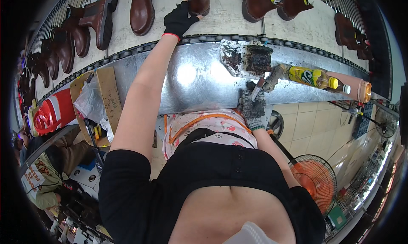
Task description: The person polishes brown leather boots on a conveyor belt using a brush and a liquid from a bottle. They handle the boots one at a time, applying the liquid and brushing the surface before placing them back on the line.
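While my left hand (180, 19) has its fingers round a brown leather boot (199, 6) on the conveyor (227, 16), right hand (253, 104) fingers gripping some grimy handled tool, by the metal desk's (191, 84) edge.

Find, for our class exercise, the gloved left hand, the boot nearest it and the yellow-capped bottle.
Left hand (179, 21): head view, back of the black glove.
Boot (199, 5): head view, brown leather.
Yellow-capped bottle (307, 76): head view, label.
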{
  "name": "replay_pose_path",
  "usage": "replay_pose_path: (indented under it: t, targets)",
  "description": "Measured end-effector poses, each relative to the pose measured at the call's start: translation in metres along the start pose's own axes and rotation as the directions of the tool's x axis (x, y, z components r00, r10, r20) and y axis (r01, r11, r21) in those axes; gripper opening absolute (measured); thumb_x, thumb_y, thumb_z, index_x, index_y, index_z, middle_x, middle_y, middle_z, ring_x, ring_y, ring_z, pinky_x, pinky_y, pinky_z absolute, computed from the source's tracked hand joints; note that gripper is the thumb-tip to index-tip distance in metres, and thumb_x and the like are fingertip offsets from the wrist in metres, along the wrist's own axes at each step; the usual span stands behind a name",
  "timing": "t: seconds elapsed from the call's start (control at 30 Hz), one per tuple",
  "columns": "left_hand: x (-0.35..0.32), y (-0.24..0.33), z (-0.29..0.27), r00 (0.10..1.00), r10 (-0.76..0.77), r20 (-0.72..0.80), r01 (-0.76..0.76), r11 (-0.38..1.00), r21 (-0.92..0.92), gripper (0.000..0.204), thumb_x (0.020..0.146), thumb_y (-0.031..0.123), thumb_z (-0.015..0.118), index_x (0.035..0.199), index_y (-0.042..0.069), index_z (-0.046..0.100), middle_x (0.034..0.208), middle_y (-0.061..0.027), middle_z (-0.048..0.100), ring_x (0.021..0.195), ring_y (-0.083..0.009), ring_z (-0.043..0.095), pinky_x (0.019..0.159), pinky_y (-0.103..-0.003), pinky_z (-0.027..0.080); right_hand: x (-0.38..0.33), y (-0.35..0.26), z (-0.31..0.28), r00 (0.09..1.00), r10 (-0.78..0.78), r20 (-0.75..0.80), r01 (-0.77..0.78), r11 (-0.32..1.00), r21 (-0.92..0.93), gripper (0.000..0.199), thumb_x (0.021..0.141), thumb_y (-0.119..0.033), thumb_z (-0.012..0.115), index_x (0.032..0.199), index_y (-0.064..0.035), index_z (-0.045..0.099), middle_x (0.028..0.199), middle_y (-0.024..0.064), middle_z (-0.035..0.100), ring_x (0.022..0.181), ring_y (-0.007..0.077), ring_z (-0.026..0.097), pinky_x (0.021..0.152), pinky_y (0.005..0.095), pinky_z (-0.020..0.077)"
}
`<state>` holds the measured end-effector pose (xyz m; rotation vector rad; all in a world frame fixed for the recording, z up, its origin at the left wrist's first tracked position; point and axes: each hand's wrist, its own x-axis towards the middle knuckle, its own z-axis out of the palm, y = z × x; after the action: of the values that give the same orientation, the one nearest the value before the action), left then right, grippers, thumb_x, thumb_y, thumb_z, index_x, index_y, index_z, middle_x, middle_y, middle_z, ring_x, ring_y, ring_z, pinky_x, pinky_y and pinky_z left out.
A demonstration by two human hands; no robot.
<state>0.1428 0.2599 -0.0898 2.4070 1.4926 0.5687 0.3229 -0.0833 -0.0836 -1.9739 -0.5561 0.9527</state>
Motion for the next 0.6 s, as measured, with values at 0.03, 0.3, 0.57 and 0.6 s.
replay_pose_path:
  t: [0.03, 0.3, 0.57, 0.6]
  targets:
    - [-0.001, -0.001, 0.001, 1.000, -0.008, -0.001, 0.008, 1.000, 0.016, 0.085, 0.069, 0.056, 0.066, 0.131, 0.005, 0.037, 0.106, -0.0138, 0.062, 0.095, -0.0278, 0.062, 0.075, -0.036, 0.050, 0.000, 0.001, 0.000, 1.000, -0.007, -0.001, 0.007, 1.000, 0.002, 0.034, 0.080, -0.014, 0.066, 0.110, -0.0040, 0.055, 0.096, 0.0089, 0.062, 0.081, 0.0179, 0.059, 0.070, 0.0306, 0.0475]
    - [-0.006, 0.015, -0.006, 0.992, -0.112, 0.059, 0.111, 0.994, 0.016, 0.075, 0.075, 0.059, 0.060, 0.130, 0.012, 0.041, 0.100, -0.0122, 0.065, 0.079, -0.0271, 0.065, 0.068, -0.035, 0.050, 0.001, 0.009, 0.000, 1.000, -0.020, -0.001, 0.020, 0.999, 0.026, 0.038, 0.079, -0.018, 0.067, 0.112, -0.0039, 0.055, 0.100, 0.0102, 0.062, 0.089, 0.0219, 0.059, 0.079, 0.0337, 0.0455]
    - [-0.021, -0.003, 0.025, 0.909, -0.157, -0.386, 0.001, 0.928, -0.373, 0.033, 0.083, 0.030, 0.057, 0.108, 0.011, 0.053, 0.081, -0.0125, 0.066, 0.075, -0.0302, 0.064, 0.065, -0.038, 0.049, 0.002, 0.009, -0.002, 0.998, -0.048, 0.030, 0.049, 0.998, -0.044, 0.035, 0.080, -0.011, 0.064, 0.113, -0.0055, 0.053, 0.096, 0.0076, 0.061, 0.078, 0.0174, 0.058, 0.069, 0.0299, 0.0457]
    - [-0.025, -0.005, 0.024, 0.912, -0.191, -0.363, 0.051, 0.931, -0.362, 0.025, 0.083, 0.027, 0.056, 0.101, 0.010, 0.055, 0.079, -0.0127, 0.065, 0.074, -0.0306, 0.063, 0.065, -0.038, 0.049, -0.002, 0.003, -0.002, 0.999, 0.000, 0.035, 0.000, 1.000, -0.002, 0.035, 0.079, -0.013, 0.065, 0.112, -0.0049, 0.054, 0.098, 0.0085, 0.061, 0.082, 0.0192, 0.059, 0.073, 0.0317, 0.0459]
